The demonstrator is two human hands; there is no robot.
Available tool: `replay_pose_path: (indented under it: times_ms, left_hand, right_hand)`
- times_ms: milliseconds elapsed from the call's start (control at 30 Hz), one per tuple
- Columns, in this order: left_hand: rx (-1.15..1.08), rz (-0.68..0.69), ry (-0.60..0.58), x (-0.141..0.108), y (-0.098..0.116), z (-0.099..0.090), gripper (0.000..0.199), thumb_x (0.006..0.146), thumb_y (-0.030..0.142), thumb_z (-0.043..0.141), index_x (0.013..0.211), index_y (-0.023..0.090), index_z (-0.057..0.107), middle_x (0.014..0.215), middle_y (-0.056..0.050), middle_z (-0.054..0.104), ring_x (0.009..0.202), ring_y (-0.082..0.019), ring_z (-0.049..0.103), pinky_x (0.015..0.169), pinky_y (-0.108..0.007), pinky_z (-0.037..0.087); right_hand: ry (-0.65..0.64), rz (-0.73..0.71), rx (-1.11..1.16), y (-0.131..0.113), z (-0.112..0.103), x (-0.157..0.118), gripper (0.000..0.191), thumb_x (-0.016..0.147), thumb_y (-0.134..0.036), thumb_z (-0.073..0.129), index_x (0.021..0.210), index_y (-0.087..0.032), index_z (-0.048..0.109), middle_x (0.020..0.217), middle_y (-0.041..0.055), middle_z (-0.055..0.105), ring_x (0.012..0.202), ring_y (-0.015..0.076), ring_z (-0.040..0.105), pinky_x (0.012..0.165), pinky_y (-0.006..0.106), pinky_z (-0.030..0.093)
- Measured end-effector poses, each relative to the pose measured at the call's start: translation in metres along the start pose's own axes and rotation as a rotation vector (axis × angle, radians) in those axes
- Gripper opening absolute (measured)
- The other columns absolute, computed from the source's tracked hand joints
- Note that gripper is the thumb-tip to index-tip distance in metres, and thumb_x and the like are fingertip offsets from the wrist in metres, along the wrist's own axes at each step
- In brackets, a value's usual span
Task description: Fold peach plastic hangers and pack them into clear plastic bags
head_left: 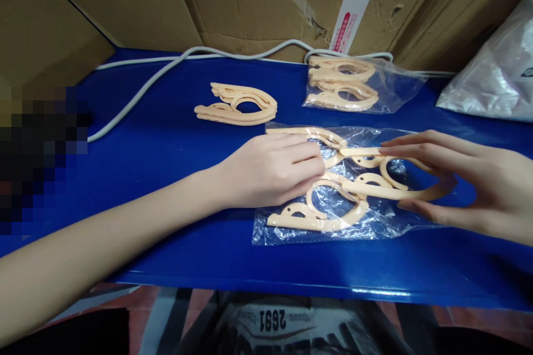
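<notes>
1. Right hand (487, 183): thumb and fingers grasp cream folding hanger (393, 193), over clear plastic bag (266, 237) on blue table (175, 244).
2. Left hand (270, 169): fingers curled over bag; exact grip hidden, can't tell.
3. Folded hanger (233, 116) behind, bagged hangers (345, 99) beside cardboard.
4. Likely mid-handling; moving held hanger calls for steady bag.

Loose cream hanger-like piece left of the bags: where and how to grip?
I'd pinch the cream piece across its rounded right end, from above. It lies flat on the blue table; its two arms meet there but splay leftward, likely flexing if squeezed.
</notes>
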State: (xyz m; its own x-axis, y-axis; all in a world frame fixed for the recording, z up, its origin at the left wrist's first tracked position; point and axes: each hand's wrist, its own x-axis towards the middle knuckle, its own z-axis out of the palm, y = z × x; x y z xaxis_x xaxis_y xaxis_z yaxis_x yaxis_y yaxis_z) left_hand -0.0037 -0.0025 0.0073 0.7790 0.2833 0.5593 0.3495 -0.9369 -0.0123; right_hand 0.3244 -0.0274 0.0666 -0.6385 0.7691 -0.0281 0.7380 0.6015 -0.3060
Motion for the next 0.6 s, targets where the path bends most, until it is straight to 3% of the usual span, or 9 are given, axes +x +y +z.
replay_pose_path:
  times_ms: [133, 233, 433, 533, 600]
  left_hand:
    - [-0.015, 0.005, 0.007, 0.0010, 0.0003, 0.0008, 0.021, 0.104, 0.020, 0.055, 0.096, 0.013, 0.074, 0.093, -0.005, 0.078, 0.085, -0.020, 0.074, 0.075, -0.031, 0.059]
    - [-0.018, 0.010, 0.023, 0.0014, 0.0006, 0.0004, 0.020, 0.103, 0.019, 0.056, 0.097, 0.012, 0.073, 0.093, -0.006, 0.078, 0.086, -0.019, 0.074, 0.076, -0.030, 0.059]
    - [-0.073, -0.008, 0.053, -0.0002, 0.0003, -0.0006, 0.026, 0.105, 0.025, 0.057, 0.120, 0.009, 0.069, 0.124, -0.012, 0.076, 0.119, -0.022, 0.071, 0.105, -0.033, 0.057]
    - [-0.085, -0.012, 0.036, -0.0014, -0.0005, 0.0012, 0.035, 0.106, 0.033, 0.055, 0.128, 0.008, 0.066, 0.132, -0.012, 0.073, 0.128, -0.024, 0.067, 0.110, -0.035, 0.055]
    - [-0.086, -0.016, -0.002, -0.0022, -0.0009, 0.0031, 0.034, 0.106, 0.031, 0.056, 0.128, 0.008, 0.067, 0.129, -0.012, 0.075, 0.123, -0.025, 0.070, 0.106, -0.037, 0.057]
  right_hand:
    - [0.003, -0.005, 0.004, 0.0003, 0.0013, 0.0015, 0.056, 0.090, -0.059, 0.067, 0.144, -0.047, 0.057, 0.146, -0.0020, 0.060, 0.066, 0.0126, 0.077, 0.059, 0.021, 0.065]
    - [0.040, -0.036, -0.017, 0.0001, 0.0007, 0.0017, 0.055, 0.090, -0.061, 0.064, 0.143, -0.046, 0.058, 0.137, -0.0013, 0.065, 0.080, 0.0174, 0.079, 0.061, 0.023, 0.066]
    - [0.163, -0.058, -0.042, 0.0016, -0.0034, 0.0015, 0.058, 0.087, -0.061, 0.068, 0.142, -0.043, 0.059, 0.133, 0.0007, 0.067, 0.112, 0.0262, 0.072, 0.075, 0.028, 0.067]
    - [0.126, -0.085, -0.035, 0.0023, 0.0011, 0.0059, 0.066, 0.086, -0.060, 0.070, 0.147, -0.043, 0.054, 0.133, 0.0005, 0.068, 0.105, 0.0252, 0.074, 0.073, 0.028, 0.067]
    - [0.073, -0.105, -0.012, 0.0022, 0.0045, 0.0086, 0.064, 0.087, -0.058, 0.070, 0.147, -0.044, 0.054, 0.134, -0.0007, 0.068, 0.095, 0.0223, 0.077, 0.067, 0.026, 0.066]
